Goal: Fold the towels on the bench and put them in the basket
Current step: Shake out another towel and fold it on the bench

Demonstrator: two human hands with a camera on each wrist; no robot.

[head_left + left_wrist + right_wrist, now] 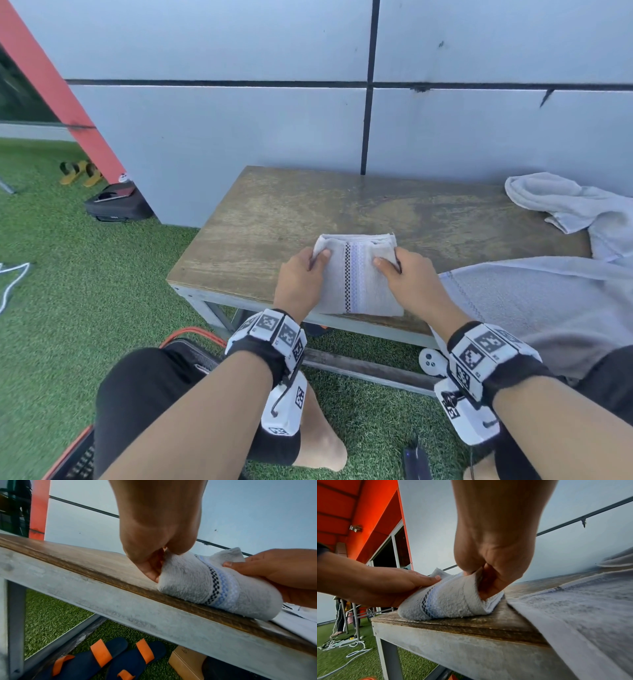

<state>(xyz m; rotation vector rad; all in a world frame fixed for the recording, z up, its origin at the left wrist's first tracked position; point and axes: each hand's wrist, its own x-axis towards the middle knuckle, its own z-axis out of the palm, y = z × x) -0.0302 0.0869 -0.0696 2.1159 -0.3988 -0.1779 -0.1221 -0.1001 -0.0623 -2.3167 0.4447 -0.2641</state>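
Observation:
A small white towel (356,274) with a checked blue stripe lies folded on the wooden bench (274,219) near its front edge. My left hand (301,274) grips the towel's left side, thumb on top. My right hand (407,277) grips its right side the same way. In the left wrist view the fingers (150,573) curl under the folded towel (205,584). The right wrist view shows my right hand (488,582) pinching the towel's (447,601) edge. A black basket (78,459) with an orange rim sits on the grass at my lower left, mostly hidden by my leg.
Two unfolded grey towels lie on the bench's right part, one spread (534,308) and one crumpled (575,209) by the wall. Sandals (109,660) and a box (187,660) sit under the bench. A black bag (116,205) and ropes (351,649) lie on the grass at the left.

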